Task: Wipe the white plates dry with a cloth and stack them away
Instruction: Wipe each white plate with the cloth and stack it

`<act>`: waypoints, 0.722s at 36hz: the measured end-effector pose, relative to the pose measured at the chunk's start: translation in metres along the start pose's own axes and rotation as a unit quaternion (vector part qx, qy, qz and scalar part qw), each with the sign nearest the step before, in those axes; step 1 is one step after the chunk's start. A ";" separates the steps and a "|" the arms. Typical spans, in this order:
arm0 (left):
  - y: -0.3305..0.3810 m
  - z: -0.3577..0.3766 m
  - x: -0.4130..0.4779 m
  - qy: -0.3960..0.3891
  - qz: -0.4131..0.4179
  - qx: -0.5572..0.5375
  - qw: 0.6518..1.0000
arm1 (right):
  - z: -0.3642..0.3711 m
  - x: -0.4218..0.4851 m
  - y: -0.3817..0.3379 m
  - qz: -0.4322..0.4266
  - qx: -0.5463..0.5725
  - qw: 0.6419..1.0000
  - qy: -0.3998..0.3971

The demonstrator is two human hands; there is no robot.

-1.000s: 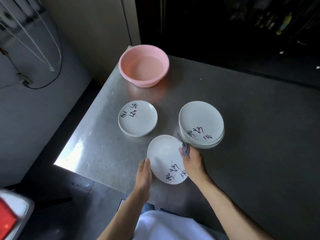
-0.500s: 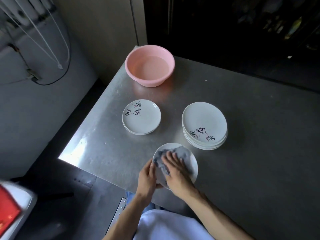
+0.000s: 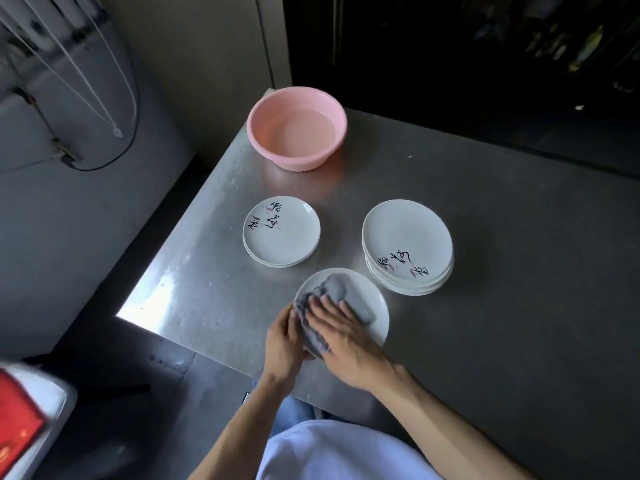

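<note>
A grey wall with hanging cords (image 3: 86, 81) stands left of the steel table (image 3: 207, 289), with a pink basin (image 3: 277, 154) at the far corner. Past the short plate stack (image 3: 281, 233), my left hand (image 3: 285, 344) grips the plate (image 3: 375, 306) by its rim near the front edge. My right hand (image 3: 346, 337) presses the grey cloth (image 3: 337, 289) onto it with straight fingers, and the taller plate stack (image 3: 407, 237) sits just beyond

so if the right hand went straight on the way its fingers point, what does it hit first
The right hand, pressing the cloth on the plate, points far-left. Past the rim it would likely meet the left plate stack first, perhaps only clipping its near edge.
</note>
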State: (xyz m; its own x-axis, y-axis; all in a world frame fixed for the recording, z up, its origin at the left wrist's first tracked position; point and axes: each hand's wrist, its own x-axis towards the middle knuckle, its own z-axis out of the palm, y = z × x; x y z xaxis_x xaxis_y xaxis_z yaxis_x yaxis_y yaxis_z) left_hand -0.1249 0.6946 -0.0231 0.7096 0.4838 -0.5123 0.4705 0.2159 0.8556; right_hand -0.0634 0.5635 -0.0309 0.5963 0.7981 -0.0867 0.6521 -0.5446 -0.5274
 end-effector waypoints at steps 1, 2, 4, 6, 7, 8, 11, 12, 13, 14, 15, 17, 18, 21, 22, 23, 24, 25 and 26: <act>0.001 -0.003 0.004 0.025 0.001 -0.001 1.000 | 0.001 -0.006 -0.001 -0.043 -0.005 0.999 -0.013; 0.001 -0.006 0.009 0.055 0.007 0.002 0.998 | 0.001 -0.012 -0.001 -0.069 -0.010 0.997 -0.023; 0.003 -0.014 0.018 0.097 0.024 0.006 0.995 | -0.001 -0.022 0.005 -0.087 -0.012 0.995 -0.038; 0.008 -0.019 0.023 0.111 0.029 0.007 0.993 | -0.006 -0.029 0.013 -0.086 -0.013 0.995 -0.047; 0.011 -0.021 0.025 0.114 0.029 0.004 0.993 | -0.010 -0.032 0.018 -0.083 -0.008 0.995 -0.047; 0.016 -0.023 0.026 0.119 0.034 0.002 0.992 | -0.014 -0.034 0.022 -0.075 0.002 0.996 -0.043; 0.028 -0.025 0.032 0.148 0.067 0.019 0.987 | -0.025 -0.038 0.031 -0.032 0.055 0.998 -0.012; 0.032 -0.025 0.034 0.160 0.077 0.024 0.984 | -0.027 -0.040 0.033 -0.010 0.077 0.997 0.000; 0.036 -0.025 0.036 0.173 0.083 0.024 0.981 | -0.028 -0.042 0.035 0.019 0.096 0.995 0.012; 0.040 -0.025 0.038 0.186 0.087 0.018 0.979 | -0.029 -0.044 0.037 0.051 0.114 0.992 0.026; 0.045 -0.024 0.041 0.197 0.090 0.007 0.976 | -0.030 -0.046 0.038 0.082 0.132 0.987 0.040; 0.057 -0.021 0.044 0.207 0.097 -0.022 0.973 | -0.029 -0.050 0.042 0.138 0.160 0.975 0.062; 0.065 -0.018 0.046 0.201 0.100 -0.037 0.974 | -0.029 -0.051 0.043 0.160 0.166 0.971 0.062; 0.086 -0.007 0.050 0.158 0.109 -0.056 0.980 | -0.028 -0.054 0.046 0.192 0.165 0.966 0.048; 0.093 -0.001 0.053 0.144 0.115 -0.056 0.981 | -0.027 -0.054 0.046 0.191 0.170 0.965 0.051; 0.100 0.006 0.055 0.131 0.119 -0.054 0.983 | -0.026 -0.054 0.045 0.187 0.178 0.965 0.055; 0.106 0.013 0.058 0.119 0.122 -0.052 0.984 | -0.025 -0.053 0.043 0.181 0.189 0.964 0.055; 0.112 0.022 0.060 0.106 0.124 -0.050 0.985 | -0.025 -0.052 0.042 0.178 0.202 0.962 0.052; 0.118 0.032 0.063 0.090 0.126 -0.049 0.987 | -0.024 -0.050 0.042 0.177 0.216 0.959 0.045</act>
State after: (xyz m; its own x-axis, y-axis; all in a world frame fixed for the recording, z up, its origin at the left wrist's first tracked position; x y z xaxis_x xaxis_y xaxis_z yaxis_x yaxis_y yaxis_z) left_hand -0.0079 0.7233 0.0438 0.6893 0.6726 -0.2693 0.2329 0.1463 0.9614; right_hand -0.0550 0.4944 -0.0280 0.7959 0.5458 -0.2620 0.1569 -0.6040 -0.7814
